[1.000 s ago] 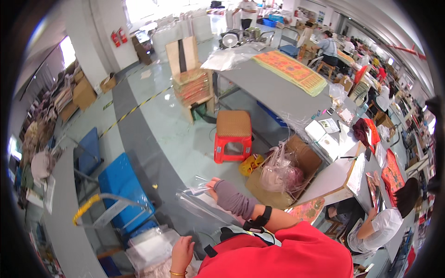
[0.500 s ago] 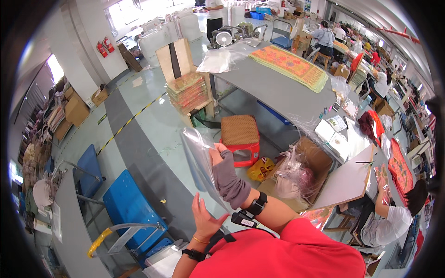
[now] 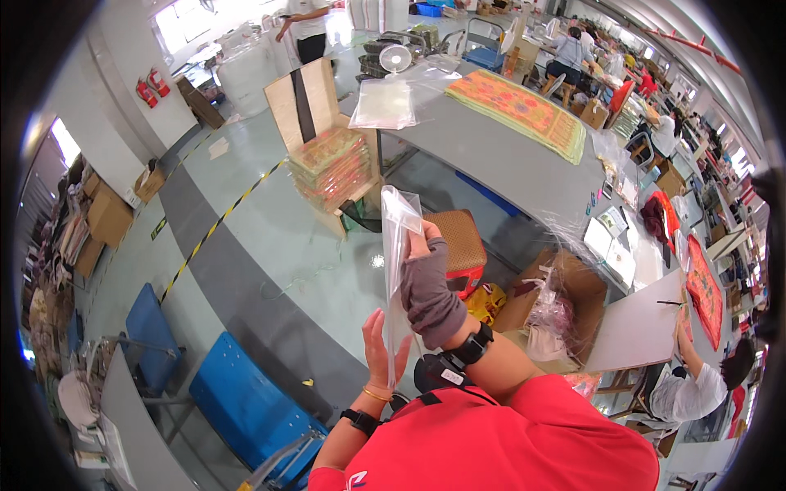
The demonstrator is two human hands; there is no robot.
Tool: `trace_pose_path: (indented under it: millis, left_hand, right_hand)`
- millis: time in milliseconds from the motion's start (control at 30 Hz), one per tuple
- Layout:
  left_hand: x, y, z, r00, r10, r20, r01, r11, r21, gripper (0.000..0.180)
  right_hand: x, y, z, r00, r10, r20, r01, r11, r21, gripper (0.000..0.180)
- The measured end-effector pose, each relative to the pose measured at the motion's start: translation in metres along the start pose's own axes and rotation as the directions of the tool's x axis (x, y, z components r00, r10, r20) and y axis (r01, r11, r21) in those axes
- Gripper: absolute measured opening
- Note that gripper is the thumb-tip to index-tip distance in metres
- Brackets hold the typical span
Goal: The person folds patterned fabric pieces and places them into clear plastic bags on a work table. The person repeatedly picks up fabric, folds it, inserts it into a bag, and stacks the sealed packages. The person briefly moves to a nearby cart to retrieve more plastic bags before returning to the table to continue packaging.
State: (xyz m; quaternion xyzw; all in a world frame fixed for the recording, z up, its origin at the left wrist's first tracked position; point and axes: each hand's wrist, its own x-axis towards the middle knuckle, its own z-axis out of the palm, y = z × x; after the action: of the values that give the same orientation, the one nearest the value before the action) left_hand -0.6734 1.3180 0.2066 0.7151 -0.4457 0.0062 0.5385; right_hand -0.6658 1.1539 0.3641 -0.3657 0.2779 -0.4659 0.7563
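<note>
My right hand [image 3: 422, 242], with a grey sleeve cover behind it, grips a clear plastic bag [image 3: 395, 270] by its right side. The bag hangs upright and narrow, seen nearly edge-on; whether it is one or several cannot be told. Below, my left hand [image 3: 381, 353] is open, its fingers stretched up and its thumb apart. The bag's lower end lies between that thumb and the fingers; whether they touch it is unclear. Behind my right hand stand a red stool [image 3: 463, 280] with a brown woven seat and a cardboard box [image 3: 512, 315] holding crumpled plastic.
A grey table [image 3: 508, 172] bears a stack of orange patterned cloths [image 3: 516, 110] and clear plastic bags [image 3: 383, 105]. Packed cloths [image 3: 336, 168] are piled in a wooden holder. Blue chairs [image 3: 246, 401] stand at left. A co-worker [image 3: 688, 391] sits at right.
My right hand and the bag have shifted right in view, and the bag has turned more edge-on. My left hand has come closer around its lower end. The view has swung slightly.
</note>
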Motion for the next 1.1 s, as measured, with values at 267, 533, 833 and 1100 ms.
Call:
trace_pose_path:
  millis: [267,533,833,1100]
  left_hand:
    - [0.137,-0.085,-0.008,0.986,0.161,0.034,-0.163,0.983,0.079,0.055]
    - [0.325,-0.106,-0.037,0.949,0.157,0.273,-0.191,0.976,0.104,0.036]
    - [0.522,-0.114,-0.031,0.762,0.288,0.580,-0.245,0.957,-0.154,0.034]
    - [0.661,-0.205,0.012,0.596,0.400,0.697,-0.155,0.908,-0.388,0.029]
  right_hand:
    - [0.129,0.027,0.007,0.999,0.018,-0.036,-0.017,1.000,0.021,0.019]
    - [0.255,0.005,-0.026,0.982,0.176,0.070,-0.174,0.984,-0.043,0.026]
    - [0.359,0.051,-0.150,0.890,-0.120,0.440,0.401,0.665,-0.630,0.138]
    - [0.373,0.114,-0.110,0.768,0.589,0.252,-0.606,0.795,-0.012,0.060]
